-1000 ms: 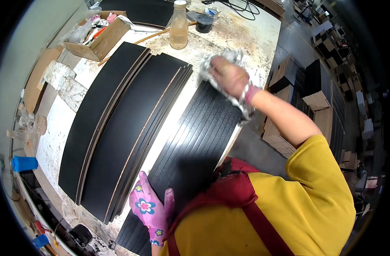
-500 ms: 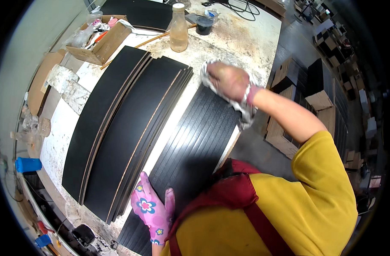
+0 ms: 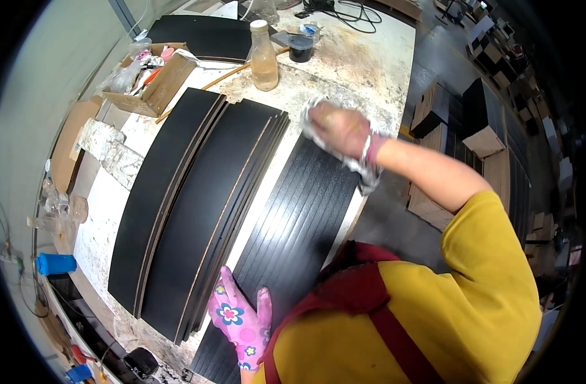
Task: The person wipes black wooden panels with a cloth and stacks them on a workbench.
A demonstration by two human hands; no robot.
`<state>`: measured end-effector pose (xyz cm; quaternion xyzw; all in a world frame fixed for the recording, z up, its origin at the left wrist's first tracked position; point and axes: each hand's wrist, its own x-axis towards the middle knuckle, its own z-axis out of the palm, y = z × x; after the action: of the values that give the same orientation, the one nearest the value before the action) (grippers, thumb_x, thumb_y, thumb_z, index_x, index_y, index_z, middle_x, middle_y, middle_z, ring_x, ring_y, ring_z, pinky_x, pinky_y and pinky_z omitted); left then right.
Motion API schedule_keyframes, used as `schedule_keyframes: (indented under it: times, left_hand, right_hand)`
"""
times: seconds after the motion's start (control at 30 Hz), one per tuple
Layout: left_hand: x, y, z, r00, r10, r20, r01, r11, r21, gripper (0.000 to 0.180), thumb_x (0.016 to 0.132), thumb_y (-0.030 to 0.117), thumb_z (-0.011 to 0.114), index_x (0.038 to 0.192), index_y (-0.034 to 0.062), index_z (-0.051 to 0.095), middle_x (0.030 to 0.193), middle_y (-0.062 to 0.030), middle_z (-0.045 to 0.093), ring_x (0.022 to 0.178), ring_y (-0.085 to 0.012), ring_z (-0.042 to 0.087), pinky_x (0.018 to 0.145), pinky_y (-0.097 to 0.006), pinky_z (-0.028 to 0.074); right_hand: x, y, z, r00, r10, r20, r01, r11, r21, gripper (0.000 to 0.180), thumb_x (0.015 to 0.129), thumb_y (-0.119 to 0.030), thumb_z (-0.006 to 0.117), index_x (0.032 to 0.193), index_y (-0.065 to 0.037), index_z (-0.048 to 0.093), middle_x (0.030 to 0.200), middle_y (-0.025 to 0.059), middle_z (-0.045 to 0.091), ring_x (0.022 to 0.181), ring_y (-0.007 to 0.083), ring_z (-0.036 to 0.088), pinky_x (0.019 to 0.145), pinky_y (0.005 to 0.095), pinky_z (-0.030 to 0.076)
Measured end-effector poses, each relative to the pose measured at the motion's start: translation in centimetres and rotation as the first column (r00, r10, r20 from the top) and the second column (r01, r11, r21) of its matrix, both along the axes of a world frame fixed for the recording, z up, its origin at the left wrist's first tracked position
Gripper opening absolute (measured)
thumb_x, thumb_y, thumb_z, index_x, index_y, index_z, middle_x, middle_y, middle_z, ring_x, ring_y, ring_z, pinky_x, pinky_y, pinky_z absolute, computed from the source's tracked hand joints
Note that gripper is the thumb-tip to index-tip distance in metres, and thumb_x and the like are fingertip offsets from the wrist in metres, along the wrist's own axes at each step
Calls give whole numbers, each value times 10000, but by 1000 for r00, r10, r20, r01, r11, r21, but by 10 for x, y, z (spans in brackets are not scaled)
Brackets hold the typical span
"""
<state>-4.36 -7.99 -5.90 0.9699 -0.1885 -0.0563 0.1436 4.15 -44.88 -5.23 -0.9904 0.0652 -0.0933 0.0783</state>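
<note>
A long black panel with lengthwise grooves (image 3: 299, 198) lies in front of me, shiny along its middle. At its far end my right hand (image 3: 341, 131), in a stained glove, presses down on a crumpled greyish-white rag (image 3: 368, 182) and grips it; part of the rag trails over the panel's right edge. My left hand (image 3: 242, 323), in a pink flowered glove, rests on the near left edge of that panel with its fingers stretched out and holds nothing. Just left of it stand stacked black curved panels (image 3: 206, 205), and a second black stack (image 3: 162, 185) lies beyond them.
On the white stained table (image 3: 370, 70) are a bottle of cloudy liquid (image 3: 264, 61), a black tub (image 3: 301, 48), a thin stick (image 3: 226, 77) and a cardboard box of odds and ends (image 3: 153, 96). A blue cup (image 3: 56, 264) sits at the left edge. Stacked boards (image 3: 491, 137) stand on the floor at right.
The view has shifted, so the table appears a little lower in it. My right hand stays at the panel's far end with the rag, and my left hand still rests near the close end.
</note>
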Motion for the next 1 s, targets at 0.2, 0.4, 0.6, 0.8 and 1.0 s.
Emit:
schedule_keyframes:
  times: [0.2,0.4,0.6,0.8,1.0]
  left_hand:
    - [-1,-2,2,999,0,-32,0,1000,10,789,743,343,639,1376,-19,336,1174,-205,518,1059,-372,476,952,-475,335]
    - [0,-3,2,1000,7,7,-7,1000,22,788,733,327,638,1385,3,335,1176,-209,517,1034,-380,472,936,-475,340]
    - [-2,-2,-4,999,-3,39,3,1000,-9,792,734,322,641,1386,0,330,1177,-200,517,1032,-373,469,946,-474,329]
    - [-1,-4,-1,999,-30,42,31,999,-25,785,755,335,623,1396,3,314,1153,-196,519,1030,-368,468,951,-479,320]
    - [-3,-2,4,1000,-13,-19,14,999,37,815,760,428,590,1400,4,315,1165,-196,512,1041,-363,467,952,-483,316]
  right_hand:
    - [-10,-49,45,949,-262,-173,285,950,128,264,890,-299,505,981,-69,596,933,162,645,849,288,629,776,404,490]
    - [-33,-9,-2,999,46,22,-47,998,43,98,855,-183,528,890,-92,532,805,115,571,638,263,604,569,362,525]
    - [-55,16,6,989,148,-28,-148,989,21,105,855,-171,501,895,-90,557,817,125,580,719,296,610,554,400,506]
    - [-49,2,-6,990,132,44,-128,988,-85,109,866,-180,520,921,-88,537,761,103,561,662,248,607,555,383,516]
    - [-27,-104,1,858,-339,-385,428,887,173,277,881,-335,522,993,-87,573,1000,118,636,885,318,626,792,417,480]
